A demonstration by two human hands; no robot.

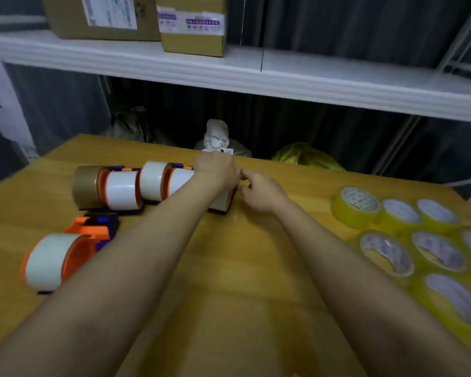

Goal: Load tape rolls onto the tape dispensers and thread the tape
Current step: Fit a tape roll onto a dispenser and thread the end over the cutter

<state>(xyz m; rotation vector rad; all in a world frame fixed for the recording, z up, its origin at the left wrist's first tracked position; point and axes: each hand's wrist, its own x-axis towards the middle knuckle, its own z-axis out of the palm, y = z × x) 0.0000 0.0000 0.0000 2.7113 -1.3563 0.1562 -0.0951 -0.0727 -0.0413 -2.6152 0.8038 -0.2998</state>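
A row of orange and purple tape dispensers (125,191) loaded with white and brown rolls stands at the far middle of the wooden table (229,268). My left hand (218,170) rests on top of the rightmost dispenser (225,202) in that row and covers most of it. My right hand (259,191) is just to its right, fingers pinched close to the left hand's fingertips; what they pinch is too blurred to tell. Another loaded dispenser (60,257) lies nearer on the left. Several yellow tape rolls (408,235) lie flat on the right.
A white shelf (256,74) with cardboard boxes (191,23) hangs above the table's far edge. Bags, one white (215,134) and one yellow (305,156), sit behind the table in the dark gap.
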